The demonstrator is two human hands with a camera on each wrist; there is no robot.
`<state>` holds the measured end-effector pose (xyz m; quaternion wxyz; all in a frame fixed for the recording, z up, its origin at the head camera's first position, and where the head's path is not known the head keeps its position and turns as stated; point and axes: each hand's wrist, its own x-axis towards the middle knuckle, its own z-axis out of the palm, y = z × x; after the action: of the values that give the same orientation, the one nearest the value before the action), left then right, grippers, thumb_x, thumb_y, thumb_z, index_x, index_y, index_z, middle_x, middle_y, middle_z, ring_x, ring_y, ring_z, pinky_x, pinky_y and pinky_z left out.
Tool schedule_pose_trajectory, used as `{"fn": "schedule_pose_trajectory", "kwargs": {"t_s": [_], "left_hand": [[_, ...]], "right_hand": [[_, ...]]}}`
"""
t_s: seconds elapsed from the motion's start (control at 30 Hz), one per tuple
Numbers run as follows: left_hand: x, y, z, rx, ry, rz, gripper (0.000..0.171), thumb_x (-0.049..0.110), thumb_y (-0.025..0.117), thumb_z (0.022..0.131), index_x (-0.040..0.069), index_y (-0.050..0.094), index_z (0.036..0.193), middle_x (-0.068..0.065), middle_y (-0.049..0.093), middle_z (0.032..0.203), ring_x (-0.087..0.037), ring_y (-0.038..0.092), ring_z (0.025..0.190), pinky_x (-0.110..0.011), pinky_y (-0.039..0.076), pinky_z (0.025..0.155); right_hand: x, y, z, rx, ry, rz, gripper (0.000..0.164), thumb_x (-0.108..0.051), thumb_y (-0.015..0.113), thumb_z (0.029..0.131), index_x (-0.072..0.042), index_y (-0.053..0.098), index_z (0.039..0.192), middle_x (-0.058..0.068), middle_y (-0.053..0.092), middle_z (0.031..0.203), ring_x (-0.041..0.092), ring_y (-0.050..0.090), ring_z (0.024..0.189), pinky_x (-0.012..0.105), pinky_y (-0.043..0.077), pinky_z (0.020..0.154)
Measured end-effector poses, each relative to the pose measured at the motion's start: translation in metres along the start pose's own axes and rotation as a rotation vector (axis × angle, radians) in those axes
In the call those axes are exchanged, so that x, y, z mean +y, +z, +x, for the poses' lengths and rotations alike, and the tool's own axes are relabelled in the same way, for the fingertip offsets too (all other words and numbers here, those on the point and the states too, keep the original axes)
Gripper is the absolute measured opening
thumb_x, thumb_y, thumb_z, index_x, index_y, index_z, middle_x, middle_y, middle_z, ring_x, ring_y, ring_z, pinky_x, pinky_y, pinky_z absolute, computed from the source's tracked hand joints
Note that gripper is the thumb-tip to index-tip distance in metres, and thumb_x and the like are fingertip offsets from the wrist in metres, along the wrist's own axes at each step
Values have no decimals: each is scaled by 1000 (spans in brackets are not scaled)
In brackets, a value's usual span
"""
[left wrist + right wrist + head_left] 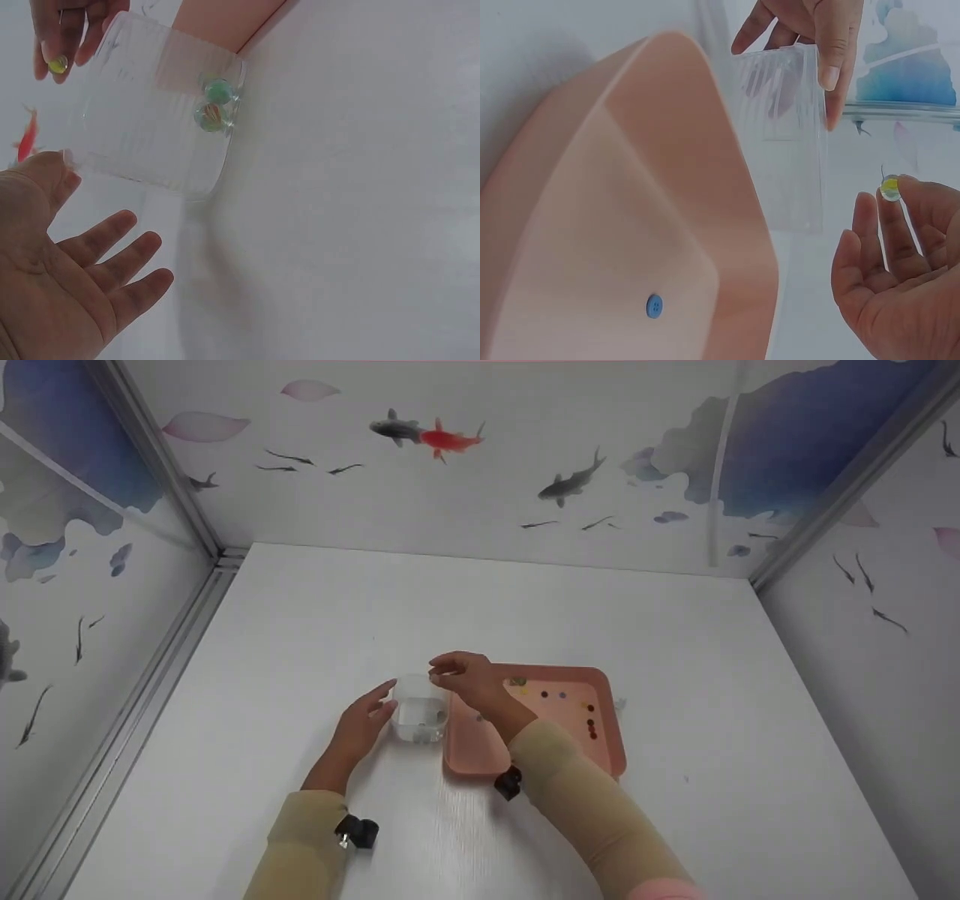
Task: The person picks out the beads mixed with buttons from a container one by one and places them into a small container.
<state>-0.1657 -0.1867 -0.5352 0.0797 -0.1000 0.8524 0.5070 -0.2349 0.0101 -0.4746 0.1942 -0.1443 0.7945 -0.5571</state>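
Observation:
A clear plastic box point(409, 733) stands on the table left of the pink tray point(469, 771). Inside it, in the left wrist view, lie a green marble point(219, 91) and a clear marble with brown streaks point(210, 117). My left hand point(364, 727) is at the box's left side, fingers extended and fingertips at the rim. Above the box's right side, my right hand point(469, 682) pinches a yellow and clear marble point(889, 188) between thumb and fingertips. The right wrist view shows this marble held apart from the box.
In the tray lie a blue button point(654, 306), several dark round pieces point(591, 723) and a greenish piece point(517, 681). A small clear object point(620, 703) sits by the tray's right edge. Printed panels with fish point(566, 486) wall the table at the back and sides.

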Motion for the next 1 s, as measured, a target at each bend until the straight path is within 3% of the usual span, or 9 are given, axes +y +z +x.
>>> {"fn": "schedule_pose_trajectory", "kwargs": {"t_s": [0.17,0.4,0.57,0.8,1.0], "left_hand": [[0,0,1,-1,1,-5,48,29,48,103,18,40,149,-11,39,152,-38,39,136,-55,34,109],[-1,0,1,-1,-10,-7,48,30,48,103,19,40,149,-11,37,153,-37,39,136,-54,33,110],[-3,1,1,-1,-19,-9,49,33,47,102,21,39,149,-11,37,153,-36,38,137,-54,32,110],[-4,0,0,14,42,-31,48,27,49,102,16,41,148,-15,38,152,-40,39,135,-55,33,109],[-4,0,-1,19,48,-30,47,27,49,102,16,42,147,-15,38,152,-40,38,136,-55,33,109]], "right_hand": [[-3,3,0,-25,29,-45,27,-11,64,94,-7,66,120,7,67,113,23,62,109,37,52,93],[-3,8,1,-64,-25,-154,26,-13,63,95,-8,66,121,8,66,114,23,62,109,35,53,91],[-5,11,0,-76,-12,-209,26,-14,62,95,-13,66,121,4,66,114,20,62,107,33,53,90],[-5,13,-1,-94,-78,-309,25,-13,61,96,-13,67,121,3,66,113,18,62,105,31,54,85],[-5,16,-1,-101,-114,-415,25,-14,60,97,-12,67,121,2,68,112,17,62,104,30,54,82]]}}
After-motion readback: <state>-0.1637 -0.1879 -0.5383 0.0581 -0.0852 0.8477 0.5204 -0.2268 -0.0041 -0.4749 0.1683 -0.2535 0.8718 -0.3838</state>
